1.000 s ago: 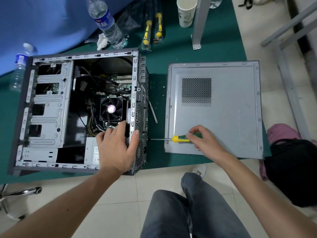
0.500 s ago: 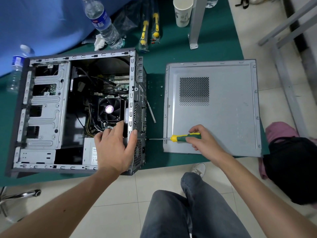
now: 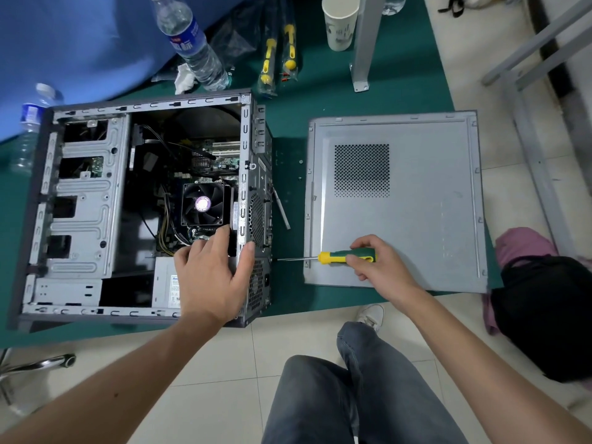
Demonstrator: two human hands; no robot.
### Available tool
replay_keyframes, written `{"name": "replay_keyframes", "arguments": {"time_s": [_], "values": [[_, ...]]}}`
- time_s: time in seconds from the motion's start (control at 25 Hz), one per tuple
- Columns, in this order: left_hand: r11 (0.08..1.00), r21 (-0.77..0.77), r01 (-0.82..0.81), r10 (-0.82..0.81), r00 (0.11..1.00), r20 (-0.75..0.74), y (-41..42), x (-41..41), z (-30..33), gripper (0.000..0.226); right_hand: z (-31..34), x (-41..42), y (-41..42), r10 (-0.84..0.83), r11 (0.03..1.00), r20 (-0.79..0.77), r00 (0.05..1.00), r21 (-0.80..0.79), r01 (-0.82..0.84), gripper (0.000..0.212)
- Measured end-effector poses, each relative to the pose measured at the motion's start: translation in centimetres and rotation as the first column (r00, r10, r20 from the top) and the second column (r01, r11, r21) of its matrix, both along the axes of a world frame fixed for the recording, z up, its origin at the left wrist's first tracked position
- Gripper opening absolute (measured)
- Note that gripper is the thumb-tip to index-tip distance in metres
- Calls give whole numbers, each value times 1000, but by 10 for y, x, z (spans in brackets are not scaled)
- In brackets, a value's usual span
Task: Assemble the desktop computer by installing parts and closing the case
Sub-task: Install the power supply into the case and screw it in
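Note:
The open computer case (image 3: pixel 80 219) lies on its side on the green mat, showing the CPU fan (image 3: pixel 203 203), the motherboard and the power supply (image 3: pixel 165 283). My left hand (image 3: pixel 211 277) rests on the case's near right corner, fingers reaching inside toward the fan and thumb over the rear wall's edge. My right hand (image 3: pixel 381 270) grips a green and yellow screwdriver (image 3: pixel 346 256) that lies level. Its tip meets the case's rear wall. The grey side panel (image 3: pixel 416 219) lies flat to the right of the case, under my right hand.
Two water bottles (image 3: pixel 192 43), a paper cup (image 3: pixel 339 24), bagged yellow-handled tools (image 3: pixel 278 52) and a metal post (image 3: pixel 365 43) stand behind. A metal strip (image 3: pixel 282 209) and small screws (image 3: pixel 301 161) lie between case and panel. A black bag (image 3: pixel 544 315) sits at right.

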State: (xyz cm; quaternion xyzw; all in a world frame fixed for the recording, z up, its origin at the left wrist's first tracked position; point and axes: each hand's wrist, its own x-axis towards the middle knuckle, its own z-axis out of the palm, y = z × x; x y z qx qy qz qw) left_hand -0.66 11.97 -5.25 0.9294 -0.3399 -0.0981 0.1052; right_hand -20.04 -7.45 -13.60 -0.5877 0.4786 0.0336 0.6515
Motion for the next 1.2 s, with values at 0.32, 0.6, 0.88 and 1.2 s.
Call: {"name": "replay_keyframes", "arguments": {"time_s": [0.32,0.6,0.88,1.2], "values": [[1000,5,-1,1,1000,-4,1,1,0,34,-3,-1,5,23,998,-68,997,52,-19,13],[1000,1,6,-6,1000,-4,1,2,-2,29,-3,0,2,-45,998,-55,997,48,48,18],[1000,2,-3,3,1000,-4,1,1,-1,31,-1,-6,4,70,996,-12,997,48,-69,13],[1000,5,4,-4,1000,-7,3,2,-3,29,-7,1,2,19,998,-127,992,63,-11,28]]}}
